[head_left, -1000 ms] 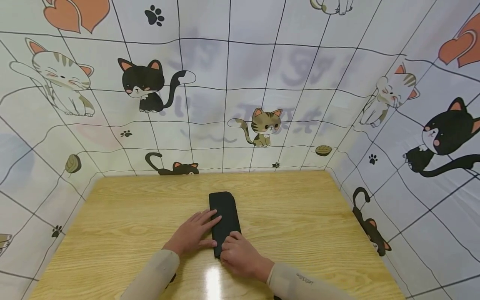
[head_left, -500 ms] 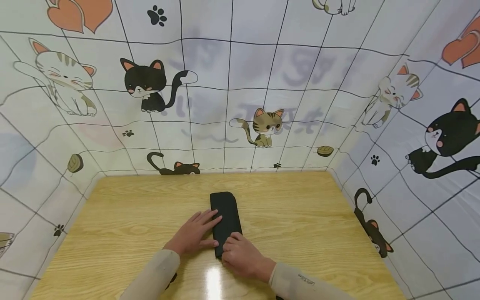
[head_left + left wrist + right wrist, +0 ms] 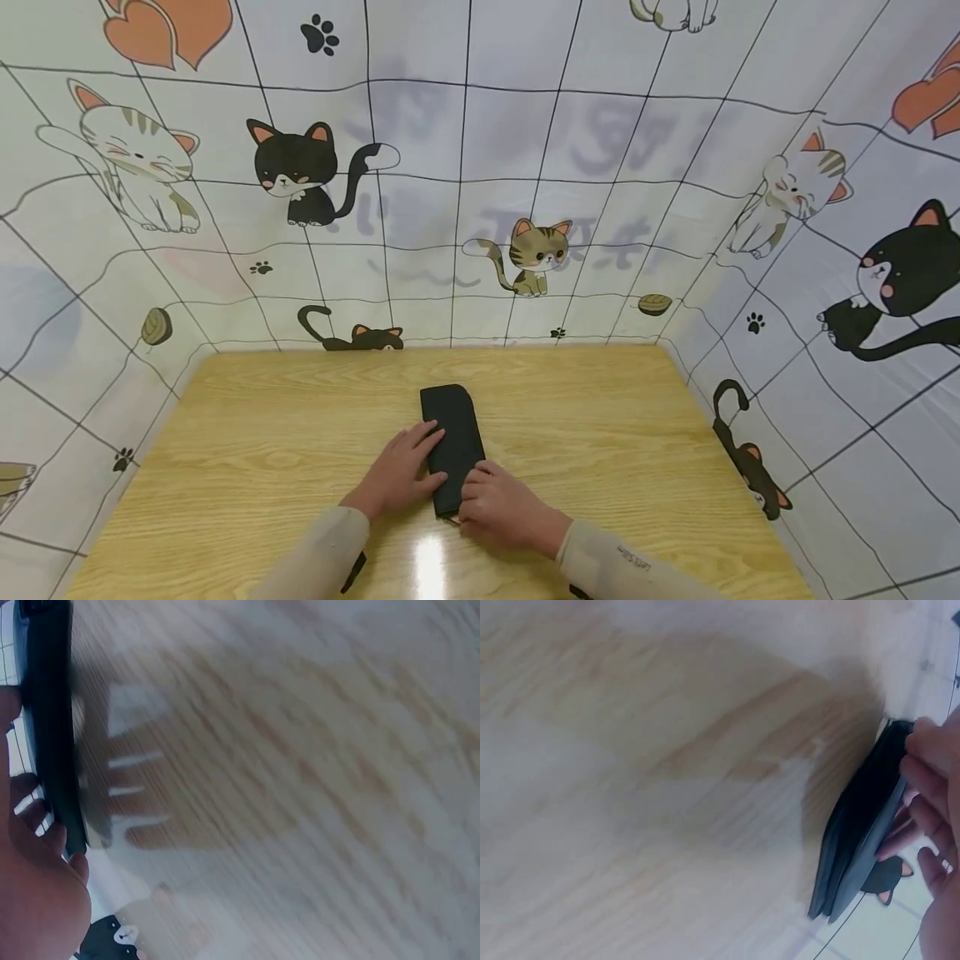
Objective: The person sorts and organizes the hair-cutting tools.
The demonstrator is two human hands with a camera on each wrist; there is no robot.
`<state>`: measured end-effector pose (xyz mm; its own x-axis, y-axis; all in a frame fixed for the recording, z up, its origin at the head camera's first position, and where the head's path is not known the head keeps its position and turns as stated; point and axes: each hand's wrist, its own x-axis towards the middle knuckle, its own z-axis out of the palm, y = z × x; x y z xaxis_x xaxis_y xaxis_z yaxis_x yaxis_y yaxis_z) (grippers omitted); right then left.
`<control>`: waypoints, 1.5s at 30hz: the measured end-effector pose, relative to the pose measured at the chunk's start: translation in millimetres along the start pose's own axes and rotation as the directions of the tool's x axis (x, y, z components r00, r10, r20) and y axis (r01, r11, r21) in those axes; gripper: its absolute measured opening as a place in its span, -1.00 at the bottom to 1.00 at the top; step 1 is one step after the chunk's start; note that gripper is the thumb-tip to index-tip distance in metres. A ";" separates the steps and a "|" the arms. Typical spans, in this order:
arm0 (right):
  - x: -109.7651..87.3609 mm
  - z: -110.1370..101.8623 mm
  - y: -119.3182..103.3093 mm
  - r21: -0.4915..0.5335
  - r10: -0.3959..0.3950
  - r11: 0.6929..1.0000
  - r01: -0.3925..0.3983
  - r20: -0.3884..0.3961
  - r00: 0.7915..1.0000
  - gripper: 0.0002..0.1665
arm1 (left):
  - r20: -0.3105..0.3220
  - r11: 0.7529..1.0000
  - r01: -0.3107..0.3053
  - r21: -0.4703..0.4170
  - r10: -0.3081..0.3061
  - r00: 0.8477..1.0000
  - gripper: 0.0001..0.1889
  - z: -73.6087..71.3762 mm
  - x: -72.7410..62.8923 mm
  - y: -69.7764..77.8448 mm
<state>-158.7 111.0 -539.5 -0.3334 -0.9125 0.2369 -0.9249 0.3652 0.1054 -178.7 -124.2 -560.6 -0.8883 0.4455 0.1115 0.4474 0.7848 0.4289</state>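
A long black wallet (image 3: 453, 425) with one rounded far corner lies flat on the wooden table. My left hand (image 3: 397, 475) rests on its left side, fingers extended over the top and thumb near the close end. At the near right corner my right hand (image 3: 502, 504) pinches the wallet's edge with curled fingers; the exact grip is hidden. A small thin piece, too small to identify, pokes out at the near end. In the right wrist view the wallet (image 3: 859, 817) shows two layers with a dark gap between them. Its edge (image 3: 52, 727) appears in the left wrist view.
The light wooden table (image 3: 285, 417) has a bright reflection near its front. White cloth walls (image 3: 420, 208) with a grid and cat drawings enclose the back and both sides. A dark band shows under the left sleeve (image 3: 318, 550).
My right hand has slid slightly to the right along the wallet's near end, and a small thin piece now shows there. My left hand has shifted a little rightward, its thumb farther over the wallet.
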 end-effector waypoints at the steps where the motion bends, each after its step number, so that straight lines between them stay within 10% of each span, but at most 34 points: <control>1: -2.1 -0.3 2.6 0.010 -0.004 1.000 0.005 -0.011 1.000 -0.92 | 0.001 1.000 0.017 -0.003 -0.017 1.000 -0.28 0.6 0.1 1.9; 17: -41.5 -3.3 59.5 -0.069 0.231 0.970 -0.234 -0.051 0.972 -0.93 | -0.098 0.966 0.231 0.116 -0.220 0.971 -0.24 13.0 8.7 41.9; 34: -79.3 2.8 98.8 -0.037 0.502 0.864 -0.503 -0.031 0.864 -0.87 | -0.077 0.852 0.489 0.186 -0.483 0.872 0.24 35.1 30.5 72.1; 45: -95.4 0.2 104.6 -0.009 0.590 0.807 -0.590 0.022 0.807 -0.57 | 0.027 0.879 0.465 0.103 -0.470 0.882 0.17 22.3 37.2 74.1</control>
<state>-223.7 236.2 -551.2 -0.8188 -0.5252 0.2320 -0.5486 0.8348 -0.0462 -176.4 -39.9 -544.7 -0.9913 0.0360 -0.1268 -0.0089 0.9415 0.3370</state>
